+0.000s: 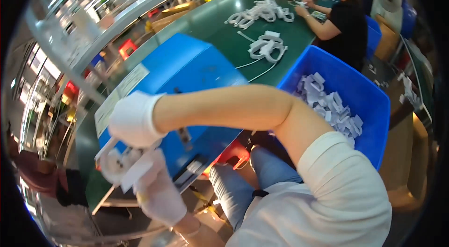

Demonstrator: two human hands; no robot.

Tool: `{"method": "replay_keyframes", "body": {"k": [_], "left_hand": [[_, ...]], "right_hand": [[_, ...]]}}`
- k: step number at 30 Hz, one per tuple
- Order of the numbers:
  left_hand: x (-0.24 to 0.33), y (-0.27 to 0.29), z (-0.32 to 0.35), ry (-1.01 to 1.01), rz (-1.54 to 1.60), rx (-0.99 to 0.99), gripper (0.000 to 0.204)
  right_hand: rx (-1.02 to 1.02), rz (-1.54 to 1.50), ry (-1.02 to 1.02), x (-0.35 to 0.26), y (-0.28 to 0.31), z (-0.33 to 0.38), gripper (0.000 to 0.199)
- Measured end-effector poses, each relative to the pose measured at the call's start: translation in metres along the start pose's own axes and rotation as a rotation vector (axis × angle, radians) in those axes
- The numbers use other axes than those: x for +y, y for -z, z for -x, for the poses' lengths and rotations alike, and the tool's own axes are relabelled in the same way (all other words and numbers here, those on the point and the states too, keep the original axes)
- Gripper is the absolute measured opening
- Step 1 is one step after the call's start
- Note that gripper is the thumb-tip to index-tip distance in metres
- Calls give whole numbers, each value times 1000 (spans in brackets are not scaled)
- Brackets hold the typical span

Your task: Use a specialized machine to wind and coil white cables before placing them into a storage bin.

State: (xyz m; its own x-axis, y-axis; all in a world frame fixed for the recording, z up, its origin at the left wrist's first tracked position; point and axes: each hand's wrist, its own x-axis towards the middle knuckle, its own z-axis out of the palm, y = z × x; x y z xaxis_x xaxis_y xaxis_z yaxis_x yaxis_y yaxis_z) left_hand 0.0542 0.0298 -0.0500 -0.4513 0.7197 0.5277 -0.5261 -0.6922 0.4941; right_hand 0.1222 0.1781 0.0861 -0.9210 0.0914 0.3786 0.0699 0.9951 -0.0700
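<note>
Both my hands wear white gloves and meet at the left, by the edge of a blue machine housing (187, 60). My right arm reaches across my body, and my right hand (135, 118) bends down over a white, round, coil-like thing (112, 165). Its fingers look curled, but their tips and what they grip are hidden. Below it, my left hand (161, 198) is closed on a white flat piece (138, 170), which lies against the round thing. Blur hides the exact kind of both pieces.
A blue bin (381, 121) of white folded pieces (334, 107) stands at my right. Coiled white cables (269, 48) lie on the green table (220, 32). Beyond sits a co-worker in black (348, 22). A red stool (234, 153) is by my knees; another person (39, 172) is at far left.
</note>
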Motion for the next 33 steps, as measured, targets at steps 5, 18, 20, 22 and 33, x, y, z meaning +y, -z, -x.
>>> {"method": "replay_keyframes", "body": {"k": [5, 18, 20, 22, 33], "left_hand": [[27, -83, -17, -415, -552, 358, 42], [-15, -55, 16, 192, -1900, -994, 6], [-39, -22, 26, 315, -1970, -1075, 2], [-65, -19, 42, 344, -1999, -1115, 3], [-124, -53, 28, 161, -1627, -672, 55]], "right_hand": [[-19, -118, 30, -19, 74, 21, 14], [-14, -296, -285, -36, -91, 198, 11], [-138, -518, -466, -36, -115, 221, 25], [-266, -732, -542, -35, -114, 240, 31], [217, -1232, -1604, 78, -49, 342, 37]]}}
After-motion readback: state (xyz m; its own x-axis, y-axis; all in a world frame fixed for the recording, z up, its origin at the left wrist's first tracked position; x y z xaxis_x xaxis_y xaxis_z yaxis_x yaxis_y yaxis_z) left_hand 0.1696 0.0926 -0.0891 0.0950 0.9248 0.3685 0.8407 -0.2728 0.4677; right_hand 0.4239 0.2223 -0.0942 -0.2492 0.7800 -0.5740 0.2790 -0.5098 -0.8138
